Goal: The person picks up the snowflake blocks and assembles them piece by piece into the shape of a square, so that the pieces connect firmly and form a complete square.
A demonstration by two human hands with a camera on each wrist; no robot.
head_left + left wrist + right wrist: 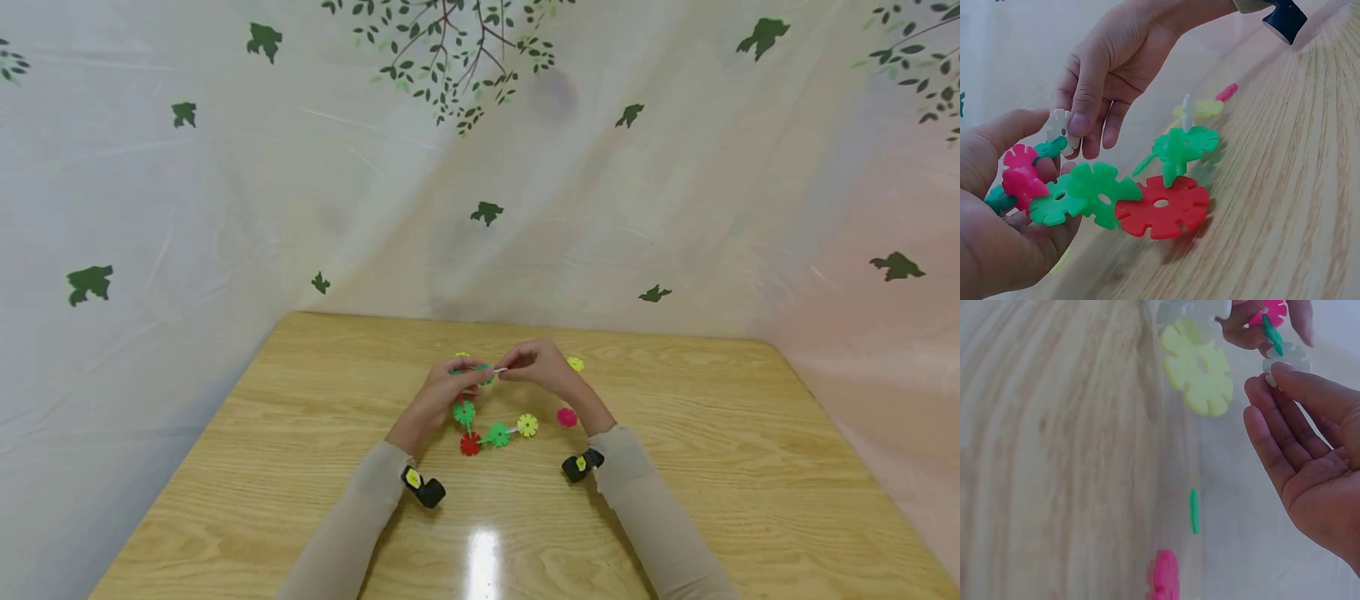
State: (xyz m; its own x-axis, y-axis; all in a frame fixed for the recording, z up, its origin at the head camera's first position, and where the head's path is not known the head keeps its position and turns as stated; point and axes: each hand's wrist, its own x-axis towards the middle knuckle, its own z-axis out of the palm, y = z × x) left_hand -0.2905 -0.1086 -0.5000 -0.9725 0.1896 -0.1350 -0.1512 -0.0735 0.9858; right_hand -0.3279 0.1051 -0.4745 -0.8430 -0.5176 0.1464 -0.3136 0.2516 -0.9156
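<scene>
My left hand [433, 396] holds a chain of interlocking notched plastic discs. In the left wrist view, a pink disc [1020, 178] and a green disc [1054, 209] lie along its fingers. From there the chain runs through another green disc [1088, 194] to a red disc [1179, 215]. My right hand [543, 367] pinches a white notched disc [1057, 125] between thumb and fingers. The white disc meets a green disc [1050, 148] beside the left thumb; how deep the notches engage is hard to tell.
The chain's far end rests on the wooden table [675, 500], ending in a yellow disc [527, 426]. Loose on the right are a pink disc [567, 417] and a yellow disc [575, 364]. Another yellow disc [462, 355] shows behind the left hand. A curtain [420, 250] stands behind the table.
</scene>
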